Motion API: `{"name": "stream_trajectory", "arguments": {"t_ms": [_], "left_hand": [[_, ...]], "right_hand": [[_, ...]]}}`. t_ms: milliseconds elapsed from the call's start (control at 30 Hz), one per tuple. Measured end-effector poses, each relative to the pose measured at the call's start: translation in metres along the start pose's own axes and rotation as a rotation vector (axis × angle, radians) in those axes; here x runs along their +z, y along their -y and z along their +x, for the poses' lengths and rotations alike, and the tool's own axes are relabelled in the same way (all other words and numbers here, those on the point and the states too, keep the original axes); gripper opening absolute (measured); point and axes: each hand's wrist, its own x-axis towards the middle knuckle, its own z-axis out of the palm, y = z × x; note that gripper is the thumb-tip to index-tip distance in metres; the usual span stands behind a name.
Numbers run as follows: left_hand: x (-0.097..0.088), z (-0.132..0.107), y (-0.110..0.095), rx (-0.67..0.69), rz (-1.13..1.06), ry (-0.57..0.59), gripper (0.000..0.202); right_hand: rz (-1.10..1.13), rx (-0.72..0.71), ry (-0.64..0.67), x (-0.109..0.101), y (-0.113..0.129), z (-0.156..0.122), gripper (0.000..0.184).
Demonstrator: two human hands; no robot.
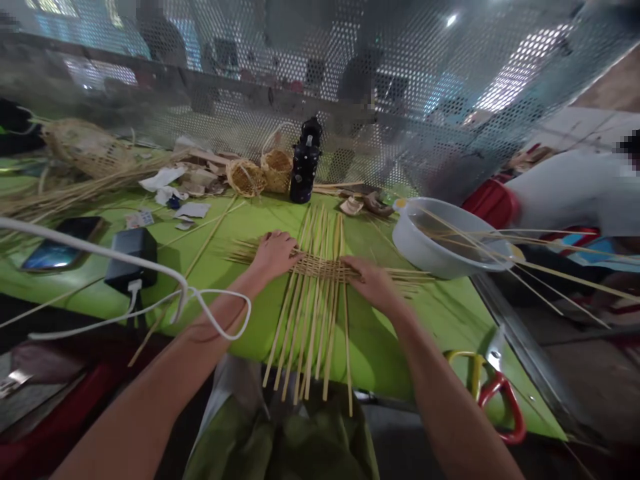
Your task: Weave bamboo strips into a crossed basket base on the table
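Observation:
A flat mat of woven bamboo strips (320, 270) lies on the green table (440, 313), with long upright strips crossed by a narrow woven band. My left hand (274, 253) rests palm down on the band's left end, fingers stretched over the strips. My right hand (373, 283) presses flat on the band's right side, its fingers pointing left along the weave. The lower ends of the strips hang past the table's front edge over my lap.
A white basin (440, 243) with long thin strips sits at right. Red-and-yellow-handled scissors (493, 393) lie at the front right edge. A black bottle (304, 160), small baskets (260, 175), a black charger (131, 257) with white cable, and a phone (60, 247) stand around. A person in white (575, 190) sits at right.

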Motion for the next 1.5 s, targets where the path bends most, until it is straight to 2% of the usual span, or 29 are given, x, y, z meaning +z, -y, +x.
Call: {"name": "stream_trajectory", "arguments": {"t_ms": [167, 300, 367, 500, 600, 700, 833, 900, 1033, 1133, 1233, 1333, 1500], "left_hand": [[0.000, 0.000, -0.004, -0.005, -0.026, -0.074, 0.032], [-0.003, -0.001, -0.005, 0.015, -0.076, -0.167, 0.033], [-0.004, -0.001, -0.006, 0.029, -0.100, -0.198, 0.033], [-0.007, -0.002, -0.007, 0.049, -0.117, -0.238, 0.034], [-0.007, -0.002, -0.007, 0.024, -0.125, -0.245, 0.032], [-0.002, -0.001, -0.004, -0.010, -0.115, -0.173, 0.030], [0.004, 0.000, 0.000, -0.060, -0.089, 0.012, 0.031], [0.004, -0.001, 0.002, -0.064, -0.085, 0.044, 0.032], [0.000, -0.002, 0.006, 0.037, -0.134, 0.031, 0.034], [-0.003, -0.004, 0.008, 0.140, -0.171, 0.096, 0.044], [-0.005, -0.006, 0.004, 0.179, -0.156, 0.186, 0.052], [-0.005, -0.008, -0.007, 0.215, -0.124, 0.256, 0.058], [-0.001, -0.007, -0.029, 0.324, -0.112, 0.278, 0.059]], "right_hand": [[0.019, 0.076, 0.002, 0.001, 0.006, 0.000, 0.043], [0.036, 0.260, -0.099, -0.003, 0.006, 0.001, 0.050], [0.070, 0.308, -0.136, -0.005, 0.004, 0.002, 0.050], [0.127, 0.320, -0.166, -0.009, 0.004, 0.003, 0.045], [0.141, 0.273, -0.180, -0.010, 0.007, 0.003, 0.045], [0.129, 0.235, -0.157, -0.009, 0.009, 0.002, 0.044], [0.111, 0.211, -0.108, -0.007, 0.008, 0.001, 0.039], [0.106, 0.174, -0.101, -0.008, 0.008, 0.001, 0.038], [0.109, 0.108, -0.094, -0.011, 0.012, 0.000, 0.036], [0.135, 0.060, -0.070, -0.008, 0.023, -0.006, 0.037], [0.152, -0.031, -0.034, -0.004, 0.045, -0.024, 0.039], [0.129, -0.110, 0.021, -0.003, 0.071, -0.053, 0.041], [0.087, -0.095, 0.073, -0.012, 0.098, -0.108, 0.051]]}}
